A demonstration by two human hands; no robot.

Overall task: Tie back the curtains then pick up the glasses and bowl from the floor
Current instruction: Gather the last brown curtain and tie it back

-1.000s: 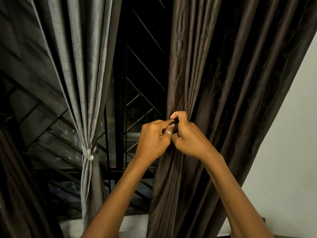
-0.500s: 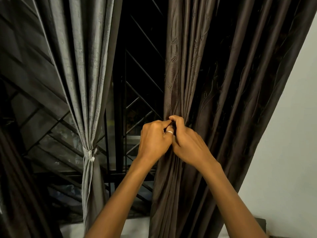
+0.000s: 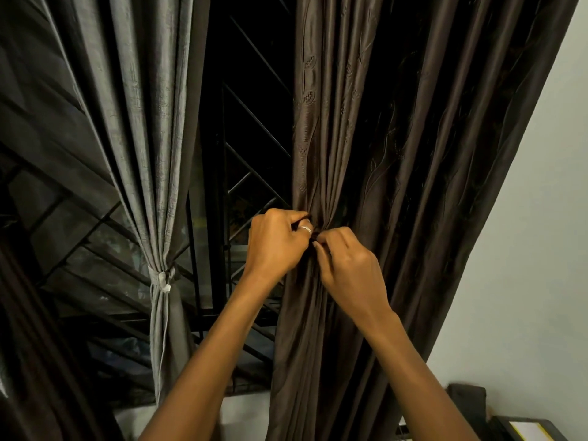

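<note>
While the grey curtain [image 3: 143, 122] hangs tied, I watch the left hand [image 3: 276, 243] and right hand [image 3: 350, 268], fingers curled, pinching the brown curtain [image 3: 366, 138] at its gathered folds.

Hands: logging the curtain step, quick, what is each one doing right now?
Left hand: fingers curled, pinching the gathered brown curtain.
Right hand: pinching the same gather.

our left hand [image 3: 276, 246] and right hand [image 3: 350, 268] meet at the gathered middle of a dark brown curtain [image 3: 397, 154], fingers [image 3: 332, 237] curled, pinching its folds. to the left, a grey curtain [image 3: 143, 122] is cinched by a pale tie [image 3: 164, 281]. a black window grille [image 3: 248, 122] shows between them.
</note>
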